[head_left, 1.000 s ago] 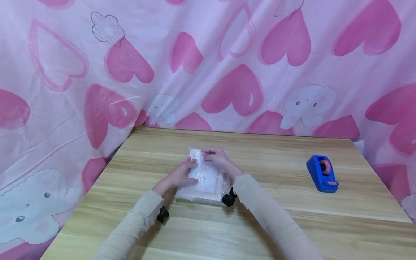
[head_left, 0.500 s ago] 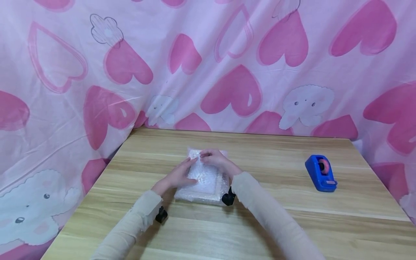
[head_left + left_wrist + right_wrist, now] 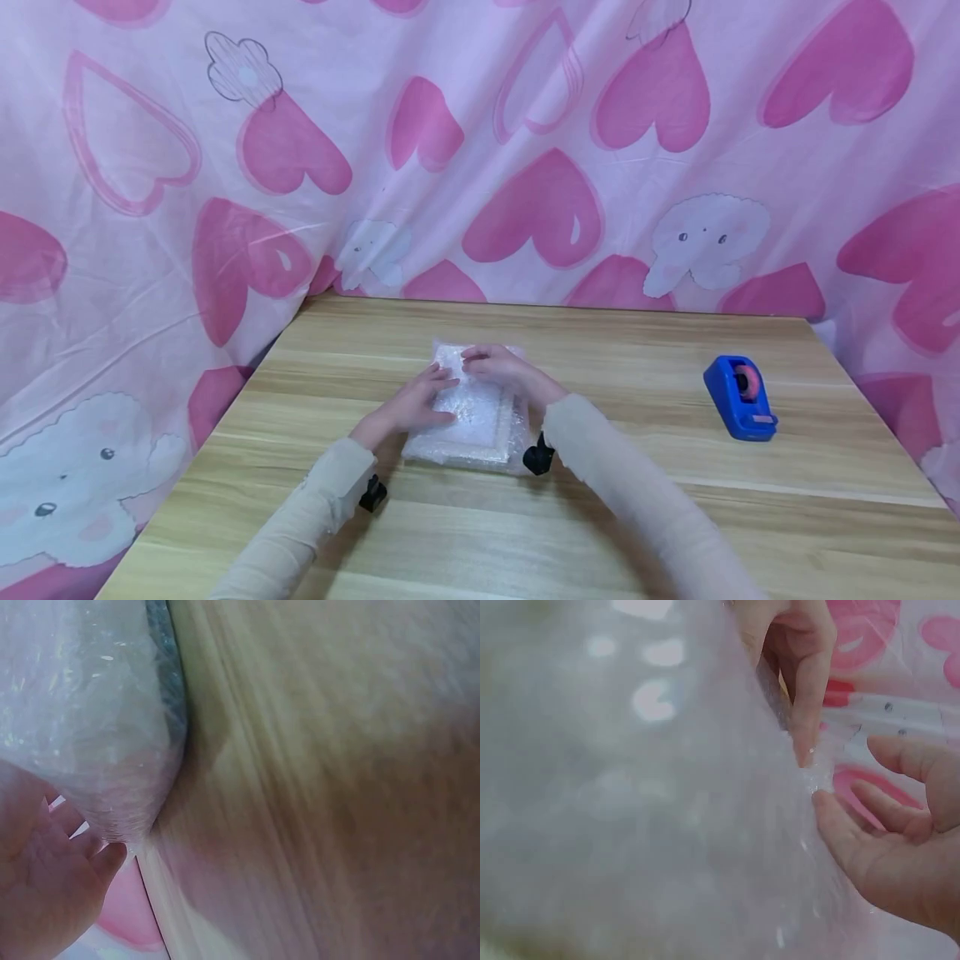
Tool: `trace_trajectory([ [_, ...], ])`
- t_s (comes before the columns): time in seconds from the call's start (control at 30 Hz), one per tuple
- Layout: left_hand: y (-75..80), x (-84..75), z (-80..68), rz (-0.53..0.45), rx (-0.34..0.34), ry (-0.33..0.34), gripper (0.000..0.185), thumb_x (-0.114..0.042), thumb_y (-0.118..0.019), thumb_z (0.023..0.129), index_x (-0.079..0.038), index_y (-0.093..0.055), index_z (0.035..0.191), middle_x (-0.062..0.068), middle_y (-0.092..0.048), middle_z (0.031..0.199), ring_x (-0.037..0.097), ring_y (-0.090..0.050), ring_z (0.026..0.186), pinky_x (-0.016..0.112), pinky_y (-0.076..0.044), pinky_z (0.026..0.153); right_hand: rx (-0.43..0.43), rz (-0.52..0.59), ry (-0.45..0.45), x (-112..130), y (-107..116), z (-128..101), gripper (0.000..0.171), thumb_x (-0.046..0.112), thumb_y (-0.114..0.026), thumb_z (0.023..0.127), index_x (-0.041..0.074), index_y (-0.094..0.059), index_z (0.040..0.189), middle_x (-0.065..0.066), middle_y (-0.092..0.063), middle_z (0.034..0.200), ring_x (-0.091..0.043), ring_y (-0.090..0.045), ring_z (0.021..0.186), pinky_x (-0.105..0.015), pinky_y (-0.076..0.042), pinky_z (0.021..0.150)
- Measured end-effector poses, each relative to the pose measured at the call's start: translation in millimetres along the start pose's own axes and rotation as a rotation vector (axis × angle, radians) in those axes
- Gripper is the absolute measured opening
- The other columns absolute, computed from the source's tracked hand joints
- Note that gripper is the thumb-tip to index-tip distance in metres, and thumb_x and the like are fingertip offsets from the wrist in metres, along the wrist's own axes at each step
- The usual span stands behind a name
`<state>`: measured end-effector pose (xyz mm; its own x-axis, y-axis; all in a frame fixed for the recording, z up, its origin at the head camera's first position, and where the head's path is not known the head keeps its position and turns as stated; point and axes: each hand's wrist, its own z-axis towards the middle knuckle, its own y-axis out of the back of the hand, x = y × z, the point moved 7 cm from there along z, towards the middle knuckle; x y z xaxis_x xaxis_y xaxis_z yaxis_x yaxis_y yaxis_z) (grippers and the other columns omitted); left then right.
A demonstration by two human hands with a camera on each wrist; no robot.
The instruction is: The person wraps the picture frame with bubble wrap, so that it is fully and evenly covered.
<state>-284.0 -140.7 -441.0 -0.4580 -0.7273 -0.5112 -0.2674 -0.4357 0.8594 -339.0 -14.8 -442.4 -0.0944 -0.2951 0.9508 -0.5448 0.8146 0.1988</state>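
A flat parcel [image 3: 468, 408] wrapped in bubble wrap lies in the middle of the head view, on the wooden table [image 3: 675, 500], a little left of centre. The left hand [image 3: 408, 406] rests on the parcel's left half with its fingers nearly straight and spread flat, pressing down rather than gripping. The right hand [image 3: 498, 367] sits at the parcel's far edge, toward the upper middle of the frame, fingers bent over the wrap; in the right wrist view a fingertip [image 3: 804, 750] presses into the plastic, but whether it pinches a flap or only pushes on it I cannot tell. A blue tape holder [image 3: 741, 398] stands well apart at the right side of the frame.

The likely trouble is the wrap springing back. Bubble wrap is stiff and slippery, and nothing visible fastens the folded edge, so if either hand lifts the flap may open. The tape holder sits far from both hands; reaching for it would leave one hand to hold everything, and the parcel could slide on the smooth wood. Pressing too hard at the far edge could also tilt the parcel or burst bubbles. The left wrist view is blurred, showing only the wrap's edge [image 3: 120, 750] against the tabletop, so that side's fold cannot be judged.
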Motion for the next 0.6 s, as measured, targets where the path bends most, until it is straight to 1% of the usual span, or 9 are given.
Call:
trace_trajectory([
  [0.07, 0.6, -1.1, -0.3, -0.006, -0.007, -0.006, 0.063, -0.028, -0.07, 0.077, -0.003, -0.047, 0.13, 0.02, -0.031, 0.142, 0.037, -0.016, 0.135, 0.057, -0.017, 0.105, -0.011, -0.044, 0.037, 3.1, 4.6, -8.3, 0.039, 0.01, -0.055, 0.088, -0.002, -0.05, 0.125, -0.018, -0.053, 0.123, -0.028, -0.051, 0.111, -0.034, -0.044, 0.094],
  [0.17, 1.3, -2.0, -0.7, -0.017, -0.017, -0.011, 0.062, -0.026, -0.071, 0.076, -0.002, -0.048, 0.129, 0.022, -0.031, 0.141, 0.038, -0.016, 0.134, 0.056, -0.016, 0.106, -0.054, -0.168, 0.169, 8.9, 17.1, -24.2, 0.039, 0.011, -0.057, 0.086, -0.004, -0.052, 0.122, -0.02, -0.054, 0.12, -0.031, -0.052, 0.109, -0.036, -0.045, 0.093],
  [0.27, 1.5, -3.0, -1.0, -0.02, -0.022, -0.021, 0.062, -0.025, -0.071, 0.076, 0.0, -0.048, 0.128, 0.023, -0.032, 0.141, 0.04, -0.016, 0.134, 0.056, -0.016, 0.106, -0.087, -0.246, 0.302, 7.4, 31.7, -43.6, 0.043, 0.007, -0.061, 0.083, -0.006, -0.049, 0.123, -0.023, -0.048, 0.128, -0.036, -0.044, 0.118, -0.046, -0.038, 0.098],
  [0.3, 1.2, -2.3, -1.0, -0.017, -0.019, -0.015, 0.062, -0.026, -0.071, 0.077, -0.001, -0.048, 0.129, 0.022, -0.032, 0.141, 0.039, -0.016, 0.134, 0.056, -0.016, 0.106, -0.098, -0.267, 0.334, 5.4, 36.3, -50.4, 0.046, 0.006, -0.062, 0.082, -0.007, -0.048, 0.124, -0.024, -0.044, 0.131, -0.038, -0.039, 0.122, -0.049, -0.035, 0.1],
  [0.37, 1.8, -2.3, -1.8, -0.029, -0.017, -0.009, 0.062, -0.025, -0.071, 0.077, 0.0, -0.048, 0.128, 0.023, -0.031, 0.141, 0.04, -0.016, 0.134, 0.056, -0.016, 0.106, -0.106, -0.268, 0.346, -3.7, 43.6, -62.1, 0.053, 0.005, -0.064, 0.081, -0.007, -0.042, 0.128, -0.026, -0.035, 0.137, -0.041, -0.032, 0.126, -0.054, -0.028, 0.102],
  [0.43, 2.6, -2.2, -2.2, -0.034, -0.02, -0.006, 0.061, -0.024, -0.071, 0.077, 0.001, -0.048, 0.128, 0.023, -0.031, 0.141, 0.04, -0.016, 0.134, 0.057, -0.016, 0.106, -0.094, -0.222, 0.327, -15.9, 47.5, -70.9, 0.059, 0.005, -0.063, 0.082, -0.007, -0.036, 0.133, -0.028, -0.029, 0.14, -0.045, -0.028, 0.127, -0.057, -0.025, 0.102],
  [0.53, 3.3, -2.2, -2.2, -0.039, -0.018, 0.007, 0.062, -0.024, -0.071, 0.076, 0.0, -0.048, 0.129, 0.022, -0.03, 0.142, 0.038, -0.015, 0.134, 0.056, -0.015, 0.107, -0.05, -0.147, 0.288, -32.9, 45.6, -80.3, 0.062, 0.003, -0.059, 0.084, -0.009, -0.027, 0.136, -0.03, -0.028, 0.139, -0.047, -0.03, 0.125, -0.055, -0.025, 0.103],
  [0.6, 2.4, -2.0, -1.4, -0.028, -0.014, 0.005, 0.062, -0.025, -0.071, 0.076, -0.001, -0.048, 0.129, 0.022, -0.03, 0.142, 0.038, -0.015, 0.134, 0.055, -0.015, 0.107, -0.016, -0.103, 0.279, -41.4, 41.1, -84.1, 0.064, 0.001, -0.058, 0.085, -0.009, -0.023, 0.138, -0.03, -0.027, 0.14, -0.044, -0.029, 0.127, -0.051, -0.026, 0.104],
])
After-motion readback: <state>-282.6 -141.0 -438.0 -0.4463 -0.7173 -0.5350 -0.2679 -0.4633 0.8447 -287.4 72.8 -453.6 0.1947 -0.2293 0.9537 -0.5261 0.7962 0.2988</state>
